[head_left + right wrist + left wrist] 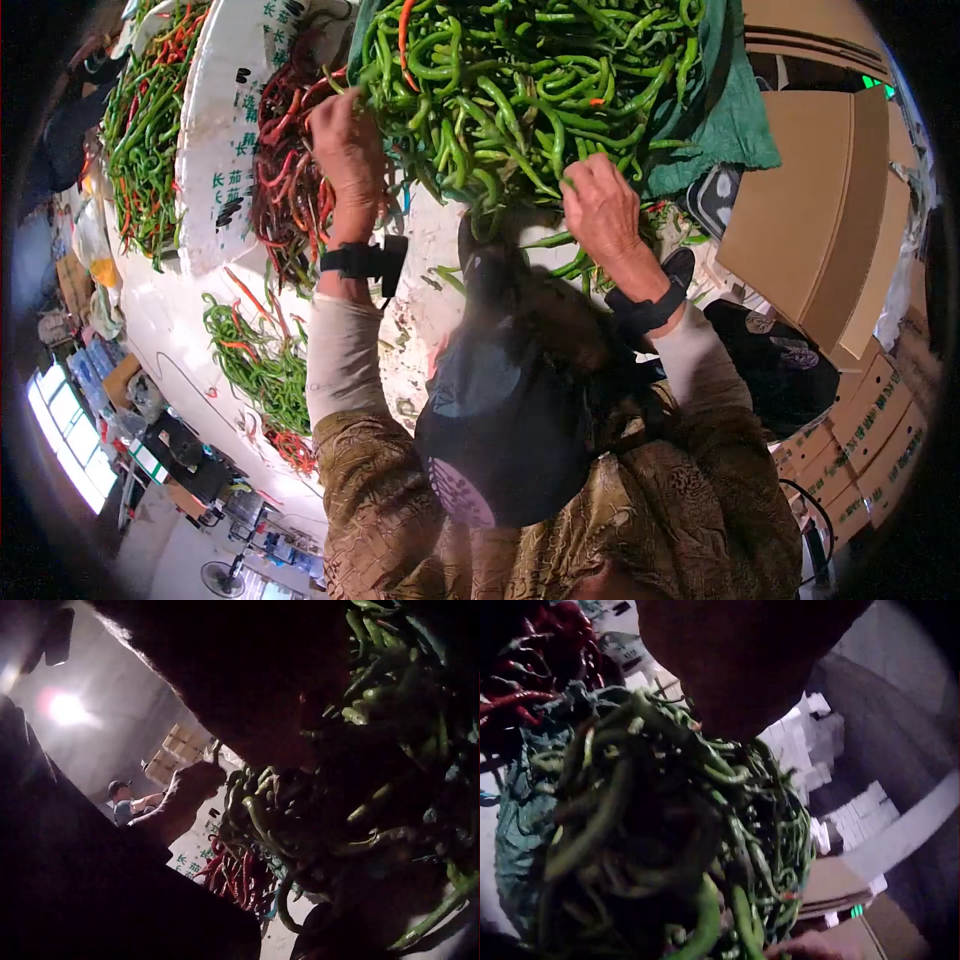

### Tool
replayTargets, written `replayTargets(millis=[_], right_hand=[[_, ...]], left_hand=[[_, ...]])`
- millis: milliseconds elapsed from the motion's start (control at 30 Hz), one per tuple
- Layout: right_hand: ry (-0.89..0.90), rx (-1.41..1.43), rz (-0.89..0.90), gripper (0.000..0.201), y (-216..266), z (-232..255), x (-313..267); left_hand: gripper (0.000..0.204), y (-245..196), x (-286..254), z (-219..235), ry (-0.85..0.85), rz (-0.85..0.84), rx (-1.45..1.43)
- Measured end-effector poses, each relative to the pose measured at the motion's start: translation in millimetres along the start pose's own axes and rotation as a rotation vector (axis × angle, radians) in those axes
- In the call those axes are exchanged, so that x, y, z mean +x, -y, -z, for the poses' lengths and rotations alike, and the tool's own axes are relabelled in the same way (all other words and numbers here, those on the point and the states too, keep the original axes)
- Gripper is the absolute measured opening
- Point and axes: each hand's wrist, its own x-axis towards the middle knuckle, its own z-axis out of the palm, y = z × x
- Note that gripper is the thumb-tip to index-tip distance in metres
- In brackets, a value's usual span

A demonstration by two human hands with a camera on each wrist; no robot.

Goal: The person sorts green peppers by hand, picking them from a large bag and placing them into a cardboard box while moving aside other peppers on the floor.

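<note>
Head view: green peppers [520, 115] beyond the right grip [603, 207], beside the left grip [347, 150], seem light, slick, snappable; pinch mid-body. Cannot tell whether either grip is clamped.

A cardboard box [785, 205] sits at right, a window [68, 432] and fan [221, 578] lower left.

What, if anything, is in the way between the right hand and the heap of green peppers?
Nothing visible: in the head view, the right hand is at the near edge of the heap of green peppers, and the green cloth lies to its right, not between them.
</note>
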Motion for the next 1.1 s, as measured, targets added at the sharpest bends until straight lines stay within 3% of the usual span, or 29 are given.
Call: replayTargets(millis=[67, 133, 167, 200, 267, 433, 500, 533, 600, 667, 733, 800, 833, 933, 1100], right_hand=[[-0.047, 0.206, -0.151, 0.012, -9.0, 1.5, -0.3], [0.014, 0.305, -0.345, 0.01, -15.0, 17.3, 5.6], [-0.016, 0.34, -0.404, 0.011, -16.5, 25.0, 8.6], [-0.044, 0.374, -0.462, 0.012, -18.7, 33.1, 11.1], [-0.138, 0.405, -0.592, 0.014, -24.0, 57.1, 18.8], [-0.26, 0.112, -0.474, 0.019, -39.3, 81.3, 25.6], [-0.464, -0.125, -0.162, 0.02, -25.3, 69.8, 27.5], [-0.403, -0.067, -0.11, 0.016, -18.1, 62.2, 25.9], [-0.109, 0.158, -0.253, 0.016, -0.1, 41.8, 17.5], [-0.031, 0.266, -0.359, 0.023, 5.5, 9.7, 20.2], [-0.047, 0.224, -0.352, 0.027, -1.0, -12.9, 31.3], [0.274, 0.297, -0.613, 0.024, -1.7, -16.7, 46.5], [0.194, 0.472, -0.693, 0.024, -1.8, -14.1, 48.5], [0.105, 0.69, -0.681, 0.026, -15.7, -2.7, 48.1], [-0.138, 0.66, -0.636, 0.026, -13.3, 73.7, 42.9]], left_hand=[[0.032, -7.0, -7.4, 14.8, -0.003, -0.046, 0.046], [0.034, -19.9, -20.5, 19.9, 0.017, -0.04, -0.193], [0.035, -24.3, -29.5, 20.2, 0.079, -0.11, -0.16], [0.042, -33.6, -39.1, 20.2, 0.181, -0.015, -0.225], [0.033, -49.5, -52.6, 8.0, 0.153, -0.084, -0.236], [0.03, -72.5, -69.5, -14.4, 0.266, -0.3, -0.126], [0.029, -76.4, -74.6, -14.4, 0.278, -0.312, -0.117], [0.028, -75.0, -78.7, -15.2, 0.275, -0.278, -0.092], [0.028, -71.7, -86.5, -15.2, 0.283, -0.244, -0.072], [0.027, -65.1, -90.8, -11.4, 0.285, -0.209, -0.026], [0.026, -62.0, -98.3, -9.0, 0.274, -0.196, -0.034], [0.027, -56.1, -105.4, -9.3, 0.281, -0.204, 0.073], [0.035, -53.7, -107.3, -10.6, 0.225, -0.211, 0.107], [0.036, -46.2, -115.7, -7.7, 0.224, -0.147, 0.146], [0.033, -55.9, -120.5, -3.6, 0.187, -0.172, 0.004]])
